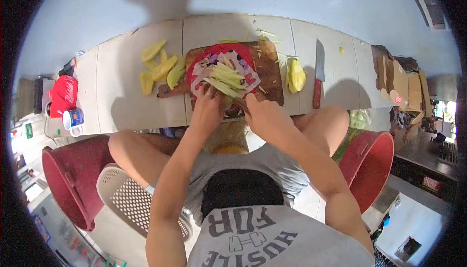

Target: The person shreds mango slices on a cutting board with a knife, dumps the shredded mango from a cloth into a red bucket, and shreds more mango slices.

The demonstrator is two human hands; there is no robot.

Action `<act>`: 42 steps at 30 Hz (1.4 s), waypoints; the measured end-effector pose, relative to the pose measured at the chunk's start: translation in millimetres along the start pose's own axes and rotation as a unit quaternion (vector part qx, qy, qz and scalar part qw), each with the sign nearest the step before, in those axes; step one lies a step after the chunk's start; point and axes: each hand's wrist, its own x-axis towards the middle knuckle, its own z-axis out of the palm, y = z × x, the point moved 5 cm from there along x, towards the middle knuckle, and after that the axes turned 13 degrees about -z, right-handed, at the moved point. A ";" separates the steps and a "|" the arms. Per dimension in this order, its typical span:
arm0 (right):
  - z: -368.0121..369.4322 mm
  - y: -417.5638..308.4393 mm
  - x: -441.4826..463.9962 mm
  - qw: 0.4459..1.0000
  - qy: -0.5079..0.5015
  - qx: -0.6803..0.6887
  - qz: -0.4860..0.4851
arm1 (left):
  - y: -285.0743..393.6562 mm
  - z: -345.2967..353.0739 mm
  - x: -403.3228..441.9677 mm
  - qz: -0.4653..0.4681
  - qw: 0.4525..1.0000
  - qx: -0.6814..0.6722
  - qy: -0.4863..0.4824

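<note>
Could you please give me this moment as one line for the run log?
left hand: beside pale strips; right hand: holding knife; strips: on red-edged cloth; cloth: on wooden board; second knife: lying right of board

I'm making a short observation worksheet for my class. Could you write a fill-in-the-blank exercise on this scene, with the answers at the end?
1. The person's ____ hand holds a knife close to the pale cut strips.
2. On the counter, a loose knife has a ____ handle.
3. The mug is on the ____ side of the picture.
4. The three-letter word on the shirt is ____.

Missing words: right; red; left; FOR.
</note>
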 end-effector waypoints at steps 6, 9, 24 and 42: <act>14.4 4.9 0.4 1.000 0.022 0.005 0.006 | -7.7 6.4 -5.8 -0.010 1.000 -0.015 -0.003; -4.6 -10.1 -10.6 0.999 -0.021 0.009 0.024 | -6.0 5.4 -5.7 -0.002 0.999 -0.028 0.017; 3.0 -14.2 -19.0 0.999 -0.002 -0.033 -0.005 | -5.1 11.7 -18.8 -0.017 0.998 0.058 0.020; 16.9 -10.9 -5.4 0.999 0.002 -0.028 0.024 | -6.5 11.6 -16.7 -0.020 1.000 0.002 0.023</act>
